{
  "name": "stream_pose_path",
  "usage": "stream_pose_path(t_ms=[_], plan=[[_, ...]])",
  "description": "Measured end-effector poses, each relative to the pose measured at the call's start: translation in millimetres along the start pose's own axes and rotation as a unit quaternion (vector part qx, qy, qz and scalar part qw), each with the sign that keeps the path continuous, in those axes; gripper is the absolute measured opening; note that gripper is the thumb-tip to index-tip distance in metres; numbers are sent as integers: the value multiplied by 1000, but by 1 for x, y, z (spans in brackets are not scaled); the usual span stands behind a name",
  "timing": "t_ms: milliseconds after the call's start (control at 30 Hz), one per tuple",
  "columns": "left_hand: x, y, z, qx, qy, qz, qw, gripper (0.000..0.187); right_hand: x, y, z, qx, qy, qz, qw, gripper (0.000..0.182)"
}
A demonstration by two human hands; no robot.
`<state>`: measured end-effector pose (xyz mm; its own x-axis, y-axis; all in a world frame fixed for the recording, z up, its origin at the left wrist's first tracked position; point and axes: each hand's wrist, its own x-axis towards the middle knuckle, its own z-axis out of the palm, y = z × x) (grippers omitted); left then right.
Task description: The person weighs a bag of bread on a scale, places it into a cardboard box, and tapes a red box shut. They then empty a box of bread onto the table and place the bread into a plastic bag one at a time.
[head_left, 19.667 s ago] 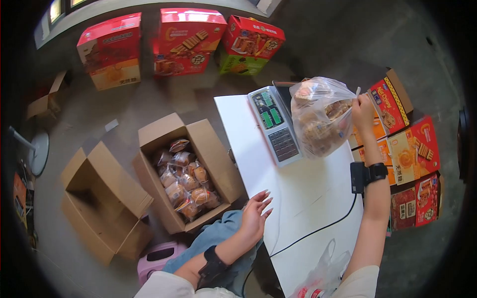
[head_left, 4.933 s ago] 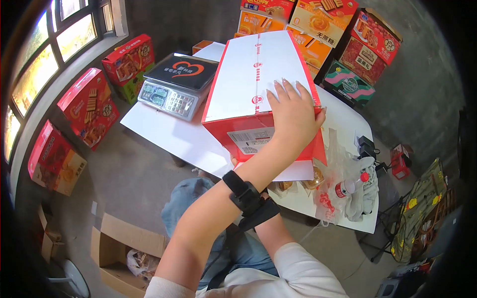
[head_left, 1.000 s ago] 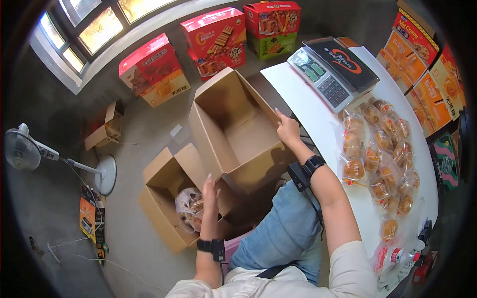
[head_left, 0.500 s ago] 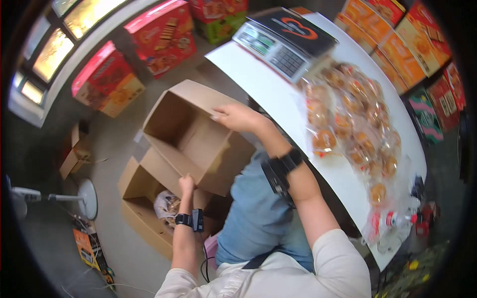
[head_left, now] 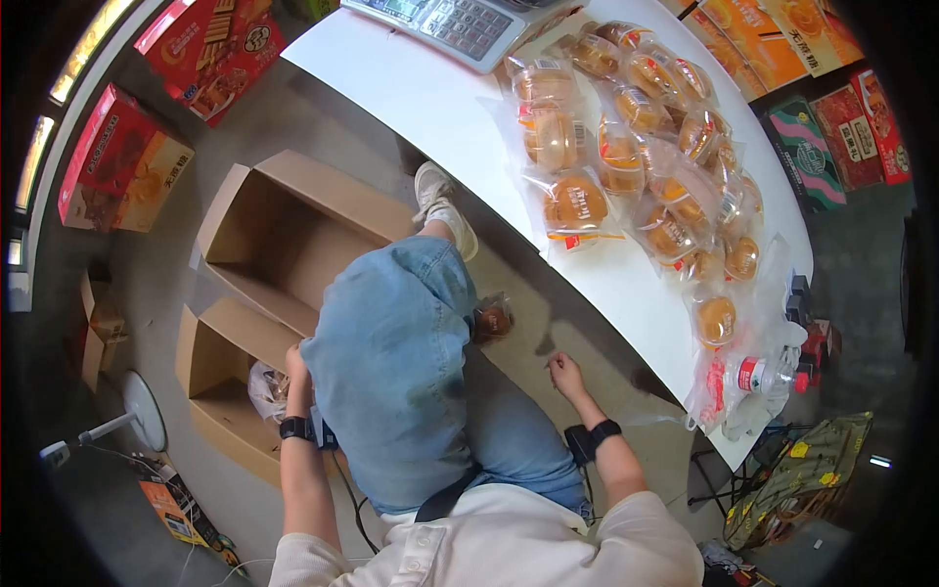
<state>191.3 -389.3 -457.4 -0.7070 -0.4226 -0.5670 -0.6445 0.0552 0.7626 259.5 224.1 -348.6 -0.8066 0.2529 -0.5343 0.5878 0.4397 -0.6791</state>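
My left hand (head_left: 296, 365) is at the near edge of an open cardboard box (head_left: 318, 249), its fingers curled on the rim and partly hidden by my knee. This box stands on the floor with its opening facing up. Beside it, a second open cardboard box (head_left: 220, 426) holds a plastic bag (head_left: 267, 389) with brownish contents. My right hand (head_left: 564, 376) hangs low to the right of my legs, fingers curled in and seemingly around nothing. A packaged bun (head_left: 492, 320) lies on the floor by my leg.
On the white table (head_left: 391, 83) lie several packaged buns (head_left: 574, 203), a scale (head_left: 460, 27) and a bottle (head_left: 761, 376). Printed cartons (head_left: 122, 161) stand at left and more cartons (head_left: 836, 137) at right. A folding chair (head_left: 802, 479) is at lower right.
The upper box, tilted in both hands before, has come down to the floor. My right hand has let go of it and moved down to the right. My view has shifted.
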Motion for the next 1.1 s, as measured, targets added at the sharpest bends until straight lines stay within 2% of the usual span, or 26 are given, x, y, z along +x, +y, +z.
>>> stream_pose_path(t_ms=[33,67,100,133,167,200,233,267,300,333,367,400,433,467,500,533,567,600,633,667,733,867,967,1100], plan=[[10,-20,-8,-50,-35,0,998,46,10,19,-1,-1,-4,1,1000,19],[-24,26,-1,85,1,33,996,44,21,31,-2,-76,-59,138,986,26],[-69,90,10,233,47,55,970,42,30,39,0,-152,-112,270,944,35],[-121,163,24,363,97,65,924,39,39,43,4,-155,-117,265,945,35],[-128,169,24,362,139,90,917,31,47,44,10,-203,-129,273,932,40],[-134,184,28,361,147,88,916,31,57,46,20,-248,-141,280,917,46],[-142,200,33,346,125,104,924,29,68,46,33,-205,-123,200,950,65],[-148,215,41,330,104,120,931,27,83,35,48,-206,-129,192,951,65],[-148,226,51,323,93,129,933,26,96,20,65,-254,-100,192,943,72],[-134,220,59,215,37,137,966,25,109,5,80,-302,-71,192,931,80],[-131,236,75,117,-26,102,988,23,114,-25,82,-238,-73,220,943,85],[-119,238,91,41,-68,83,993,23,122,-36,87,-237,-77,216,944,85],[-119,262,114,41,-85,55,994,22,130,-45,95,-247,-76,263,930,99],[-100,256,131,26,-125,84,988,22,140,-52,103,-255,-72,310,913,112],[-92,270,154,2,-157,88,984,22,162,56,170,-354,122,244,895,108],[-84,283,176,-2,-187,66,980,24,160,20,144,-295,21,289,910,108],[-76,294,198,18,-234,89,968,26,160,10,138,-286,1,297,911,108],[-86,327,219,-38,-276,36,960,28,160,10,137,-282,-9,300,911,107],[-79,332,237,-15,-342,-1,940,29,159,9,135,-279,-17,301,912,107],[-69,319,254,13,-364,31,931,31,157,11,133,-278,-22,301,912,107],[-59,306,276,-22,-403,-12,915,33,158,14,127,-275,-31,296,914,106],[-68,319,284,8,-401,-20,916,34,160,13,125,-268,-46,296,916,105],[-67,309,282,-44,-425,-71,901,32,159,15,127,-263,-58,290,918,104],[-65,303,281,-61,-446,-41,892,30,159,11,126,-258,-69,278,923,103]])
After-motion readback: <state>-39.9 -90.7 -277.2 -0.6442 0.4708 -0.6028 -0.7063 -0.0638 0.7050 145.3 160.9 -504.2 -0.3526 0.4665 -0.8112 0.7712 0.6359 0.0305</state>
